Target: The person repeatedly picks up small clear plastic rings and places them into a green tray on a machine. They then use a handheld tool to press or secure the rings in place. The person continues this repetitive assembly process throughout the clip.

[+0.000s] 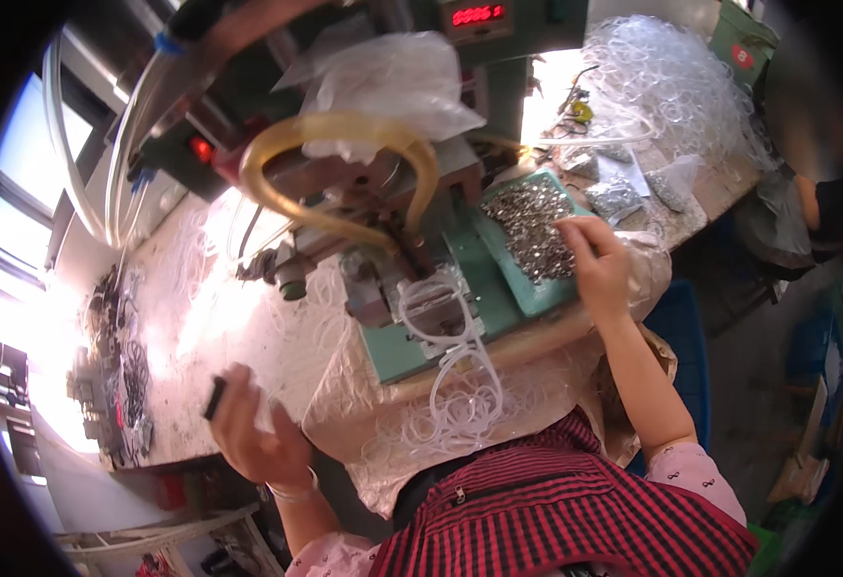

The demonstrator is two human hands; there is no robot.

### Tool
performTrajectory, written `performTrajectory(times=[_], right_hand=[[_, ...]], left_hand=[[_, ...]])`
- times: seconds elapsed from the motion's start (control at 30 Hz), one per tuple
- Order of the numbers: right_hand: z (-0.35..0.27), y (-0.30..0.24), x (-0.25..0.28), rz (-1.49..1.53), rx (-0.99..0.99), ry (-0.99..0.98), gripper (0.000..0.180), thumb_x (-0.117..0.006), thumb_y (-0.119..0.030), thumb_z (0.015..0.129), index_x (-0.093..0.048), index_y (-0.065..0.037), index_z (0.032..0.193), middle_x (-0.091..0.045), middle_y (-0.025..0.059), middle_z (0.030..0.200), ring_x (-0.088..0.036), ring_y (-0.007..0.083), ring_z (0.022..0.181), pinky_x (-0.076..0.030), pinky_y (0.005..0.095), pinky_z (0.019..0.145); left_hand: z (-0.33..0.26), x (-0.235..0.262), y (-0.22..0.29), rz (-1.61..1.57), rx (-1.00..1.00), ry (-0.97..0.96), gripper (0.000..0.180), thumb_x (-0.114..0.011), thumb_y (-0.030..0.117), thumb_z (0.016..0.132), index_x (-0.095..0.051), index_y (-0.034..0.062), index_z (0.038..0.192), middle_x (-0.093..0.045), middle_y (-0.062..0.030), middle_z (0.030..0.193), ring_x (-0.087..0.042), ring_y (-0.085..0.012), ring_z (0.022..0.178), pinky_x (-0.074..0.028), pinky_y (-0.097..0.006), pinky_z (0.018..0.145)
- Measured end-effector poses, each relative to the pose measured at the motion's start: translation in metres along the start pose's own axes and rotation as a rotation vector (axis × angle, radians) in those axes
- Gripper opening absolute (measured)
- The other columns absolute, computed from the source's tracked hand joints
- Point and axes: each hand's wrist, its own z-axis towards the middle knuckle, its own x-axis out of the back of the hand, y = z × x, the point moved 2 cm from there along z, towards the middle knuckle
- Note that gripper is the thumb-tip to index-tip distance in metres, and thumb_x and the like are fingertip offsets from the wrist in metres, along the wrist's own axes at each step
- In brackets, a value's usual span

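My right hand (598,269) is over the right edge of a green tray (527,298), its thumb and finger closed in a pinch. A heap of small shiny metal pieces (534,223) fills much of the tray; anything between my fingertips is too small to make out. My left hand (260,435), blurred by motion, is raised at the table's near left edge with thumb and fingers apart. A black strip (215,397) shows at its fingers. Between my hands, clear plastic rings (438,310) hang at the front of a green bench machine (397,354).
A yellowish hose (339,125) loops above the machine's middle, below a plastic bag (383,82). More clear rings (666,82) are piled at the back right, near bags of small parts (614,197). Dark cables (133,385) lie at the left; a blue bin (683,337) stands at the right.
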Motion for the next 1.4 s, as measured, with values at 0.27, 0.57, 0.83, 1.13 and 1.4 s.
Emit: performTrajectory(times=[0.27, 0.57, 0.83, 1.13, 1.4], right_hand=[[0.011, -0.004, -0.058, 0.411, -0.243, -0.060, 0.016, -0.070, -0.007, 0.093, -0.077, -0.001, 0.106, -0.075, 0.0023, 0.096, -0.065, 0.0080, 0.088, -0.049, 0.0218, 0.080], [-0.033, -0.003, 0.040, -0.102, -0.085, -0.082, 0.017, -0.069, 0.002, 0.088, -0.076, -0.001, 0.102, -0.073, 0.0035, 0.093, -0.065, 0.0117, 0.088, -0.049, 0.0239, 0.083], [-0.008, -0.055, -0.025, 0.089, -0.008, -0.168, 0.019, -0.068, 0.005, 0.086, -0.075, 0.000, 0.102, -0.071, 0.0068, 0.095, -0.066, 0.0163, 0.090, -0.050, 0.0261, 0.082], [-0.013, -0.108, -0.066, 0.374, 0.087, -0.261, 0.054, -0.074, 0.000, 0.080, -0.059, -0.002, 0.132, -0.069, 0.0064, 0.088, -0.067, 0.0170, 0.082, -0.052, 0.0313, 0.077], [-0.011, -0.117, -0.085, 0.443, -0.062, -0.411, 0.073, -0.077, 0.004, 0.082, -0.040, 0.004, 0.145, -0.065, 0.0045, 0.090, -0.064, 0.0143, 0.099, -0.049, 0.0308, 0.095]], left_hand=[[-0.028, -0.095, -0.201, 0.421, 0.149, -0.614, 0.034, -0.067, -0.008, 0.080, -0.078, 0.0195, 0.098, -0.046, -0.0064, 0.158, -0.051, -0.0375, 0.134, -0.041, -0.046, 0.114], [-0.031, -0.086, -0.179, 0.220, 0.201, -0.763, 0.017, -0.069, 0.024, 0.094, -0.081, 0.0120, 0.090, -0.044, -0.0144, 0.158, -0.035, -0.0423, 0.147, -0.031, -0.048, 0.120], [-0.033, -0.207, -0.244, 0.021, 0.185, -0.473, 0.022, -0.058, 0.010, 0.088, -0.074, 0.0087, 0.103, -0.069, -0.0185, 0.113, -0.058, -0.0427, 0.097, -0.048, -0.049, 0.089], [-0.033, -0.102, -0.162, 0.119, 0.404, -0.401, 0.043, -0.041, 0.030, 0.110, -0.066, -0.0042, 0.105, -0.066, -0.0145, 0.106, -0.064, -0.0315, 0.094, -0.050, -0.042, 0.079], [0.063, -0.035, 0.016, -0.826, 0.200, 0.042, 0.036, -0.051, 0.028, 0.107, -0.063, -0.0043, 0.118, -0.065, -0.0190, 0.098, -0.070, -0.0278, 0.082, -0.063, -0.037, 0.068]])
